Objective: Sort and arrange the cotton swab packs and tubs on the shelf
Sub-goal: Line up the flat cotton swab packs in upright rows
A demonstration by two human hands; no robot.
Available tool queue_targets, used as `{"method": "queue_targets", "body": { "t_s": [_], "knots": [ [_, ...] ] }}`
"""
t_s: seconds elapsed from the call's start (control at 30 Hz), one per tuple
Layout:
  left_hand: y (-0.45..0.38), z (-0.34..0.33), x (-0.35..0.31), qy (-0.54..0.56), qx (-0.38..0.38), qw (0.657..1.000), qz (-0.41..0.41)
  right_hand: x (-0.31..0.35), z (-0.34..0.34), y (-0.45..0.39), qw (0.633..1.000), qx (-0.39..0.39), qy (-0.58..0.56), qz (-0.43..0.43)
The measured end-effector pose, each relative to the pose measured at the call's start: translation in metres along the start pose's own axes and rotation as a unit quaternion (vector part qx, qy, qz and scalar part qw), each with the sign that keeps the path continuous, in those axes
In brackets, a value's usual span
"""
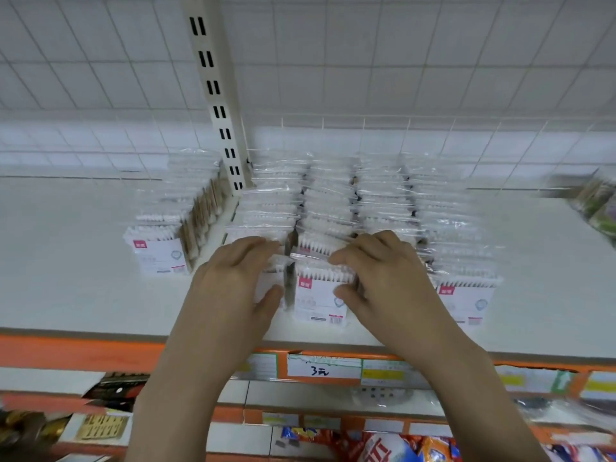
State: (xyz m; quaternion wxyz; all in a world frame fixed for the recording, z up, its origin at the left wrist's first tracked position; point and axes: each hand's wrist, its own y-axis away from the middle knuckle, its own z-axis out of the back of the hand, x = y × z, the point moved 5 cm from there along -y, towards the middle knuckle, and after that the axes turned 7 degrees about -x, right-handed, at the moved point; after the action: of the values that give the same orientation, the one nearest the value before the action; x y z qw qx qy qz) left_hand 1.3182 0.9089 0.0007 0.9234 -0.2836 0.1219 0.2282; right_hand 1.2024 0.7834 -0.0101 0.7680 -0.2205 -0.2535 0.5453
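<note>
On the white shelf, the left hand and right hand pinch the front swab pack with curled fingers.

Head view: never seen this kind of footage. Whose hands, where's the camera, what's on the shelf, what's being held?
No machine here: a person works with two bare hands, and the single camera sits on their head, looking forward and down, so the arms reach in from the bottom of the picture.

The white shelf carries rows of clear cotton swab packs standing one behind another. One row stands left of the slotted upright post; several rows stand to its right.

The left hand holds the front pack of one row, fingers over its top and thumb on its face. The right hand grips the neighbouring front pack the same way.

A handwritten price tag sits on the orange shelf edge below. Motion blur hides finer detail.
</note>
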Motion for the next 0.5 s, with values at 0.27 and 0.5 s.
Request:
{"method": "queue_targets", "body": {
  "t_s": [0.27, 0.5],
  "knots": [
    [-0.007, -0.017, 0.006, -0.026, 0.005, 0.999, -0.02, -0.002, -0.001, -0.001, 0.999, -0.002, -0.033, 0.008],
    [-0.024, -0.021, 0.007, -0.015, -0.021, 0.994, -0.105, 0.0, -0.003, -0.001, 0.998, 0.022, -0.034, -0.038]
  ]
}}
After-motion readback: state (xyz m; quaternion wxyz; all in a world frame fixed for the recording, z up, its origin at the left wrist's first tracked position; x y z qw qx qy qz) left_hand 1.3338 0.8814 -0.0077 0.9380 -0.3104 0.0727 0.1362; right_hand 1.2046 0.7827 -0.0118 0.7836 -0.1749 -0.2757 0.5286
